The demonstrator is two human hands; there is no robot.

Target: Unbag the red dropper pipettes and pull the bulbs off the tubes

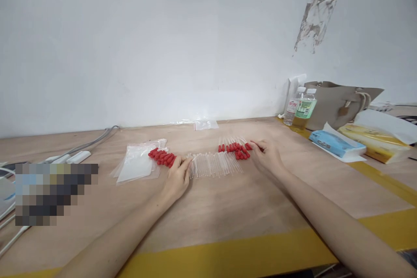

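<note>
Across the middle of the table lies a row of thin clear tubes [213, 165]. A pile of loose red rubber bulbs [162, 157] sits at its left end, partly on clear plastic bags [135, 163]. Beyond the right end is a group of droppers [230, 147], clear tubes with red bulbs on them. My left hand [177, 178] is closed between the loose bulbs and the tubes, fingertips at the row's left end; what they pinch is too small to make out. My right hand [267, 156] pinches a red-bulbed dropper at the right edge of the group.
A small clear bag [206, 125] lies near the wall. To the right stand bottles [305, 104], a grey handbag [339, 104] and tissue packs [339, 143]. At the left are cables [94, 141] and a white power strip [78, 157]. Yellow tape [228, 254] runs along the front edge.
</note>
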